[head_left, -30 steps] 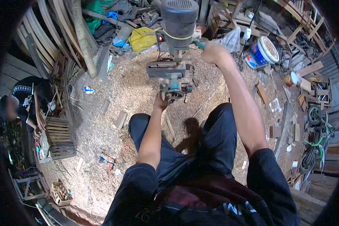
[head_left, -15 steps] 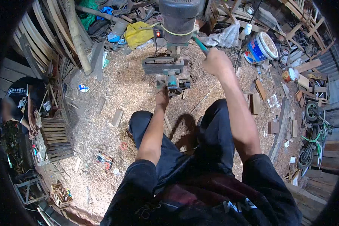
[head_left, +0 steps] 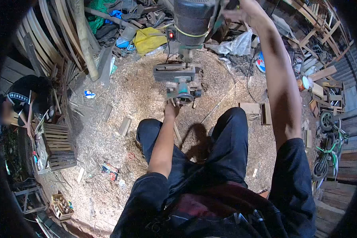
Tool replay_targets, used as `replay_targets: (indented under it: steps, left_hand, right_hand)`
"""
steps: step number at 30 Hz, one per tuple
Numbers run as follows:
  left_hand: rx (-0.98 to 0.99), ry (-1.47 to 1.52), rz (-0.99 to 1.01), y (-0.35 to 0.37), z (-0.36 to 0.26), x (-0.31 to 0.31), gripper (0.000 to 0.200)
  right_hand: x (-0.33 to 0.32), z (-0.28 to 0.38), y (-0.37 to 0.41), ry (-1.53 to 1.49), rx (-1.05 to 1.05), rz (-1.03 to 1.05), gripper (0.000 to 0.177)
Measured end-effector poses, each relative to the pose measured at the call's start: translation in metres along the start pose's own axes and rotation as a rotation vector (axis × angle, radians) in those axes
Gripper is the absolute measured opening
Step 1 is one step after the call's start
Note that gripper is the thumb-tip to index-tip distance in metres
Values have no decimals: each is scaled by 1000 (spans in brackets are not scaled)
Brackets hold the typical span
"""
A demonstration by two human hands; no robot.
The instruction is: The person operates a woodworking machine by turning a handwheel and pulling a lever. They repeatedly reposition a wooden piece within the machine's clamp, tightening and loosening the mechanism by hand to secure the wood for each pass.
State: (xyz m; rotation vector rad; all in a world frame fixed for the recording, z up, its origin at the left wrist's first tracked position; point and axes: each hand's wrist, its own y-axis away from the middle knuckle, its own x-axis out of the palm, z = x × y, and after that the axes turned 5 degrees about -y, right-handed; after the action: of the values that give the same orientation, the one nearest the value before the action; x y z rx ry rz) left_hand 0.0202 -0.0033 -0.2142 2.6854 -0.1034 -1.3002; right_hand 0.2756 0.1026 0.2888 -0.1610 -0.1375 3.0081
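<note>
1. We see a drilling machine (head_left: 186,53) standing on the shavings-strewn floor (head_left: 119,99), ahead of the wearer's knees.
2. Its dark, rounded motor (head_left: 192,22) wears a thin yellowish band (head_left: 190,35); a switch (head_left: 171,34) glows red beside it.
3. Below, we find a dark grey rectangular block (head_left: 174,75), then worn teal metalwork (head_left: 183,86) and a round dark handwheel (head_left: 185,96).
4. The left hand (head_left: 171,109) has its fingers curled round the handwheel's left rim.
5. The right hand (head_left: 250,14) is raised beside the motor, fingers partly extended; we cannot tell whether they grip anything.
6. Farther out, we notice a crumpled yellow sack (head_left: 150,39), a co-worker (head_left: 25,91) by slatted wood (head_left: 58,139), and a green-and-white motorbike (head_left: 330,146).
</note>
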Motion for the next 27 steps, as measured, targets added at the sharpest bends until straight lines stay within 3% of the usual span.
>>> replay_targets:
  steps: [2, 5, 6, 8, 11, 13, 14, 17, 18, 21, 23, 25, 27]
  left_hand:
    - [-166, -90, -77, -4, 27, 22, 64]
    - [-303, -9, 169, 13, 3, -11, 60]
    - [-343, -43, 43, 11, 5, -6, 46]
    - [-249, -22, 127, 6, 10, 3, 38]
    - [-110, 121, 181, -4, 36, 34, 38]
    - [-37, 108, 179, 3, 20, 18, 40]
    - [-116, 85, 190, 0, 22, 14, 40]
    - [36, 394, 191, 11, 12, 18, 40]
    - [-92, 571, 316, 2, 27, 36, 40]
    - [-12, 290, 276, -11, 39, 48, 39]
    - [-21, 186, 152, -2, 29, 47, 40]
    - [-26, 82, 13, 2, 9, 29, 43]
    - [10, 56, -18, 14, -17, 10, 54]
  right_hand:
    - [13, 3, -9, -89, -81, -121, 45]
    - [11, -16, -24, 34, -261, -121, 44]
    - [10, -23, -30, 44, -307, -113, 44]
    - [6, -33, -42, 68, -401, -98, 43]
    - [1, -22, -37, 166, -339, -97, 43]
    - [-3, -21, -41, 277, -351, -152, 57]
    - [-2, -16, -38, 306, -317, -176, 61]
    - [-3, 2, -43, 341, -277, -239, 69]
    - [-4, 7, -45, 342, -271, -261, 71]
    - [2, -11, -78, -87, -323, -103, 60]
    - [10, -38, -92, -101, -547, -172, 55]
    - [25, -40, -32, -188, -584, -284, 50]
    - [13, -88, -5, -134, -583, -201, 29]
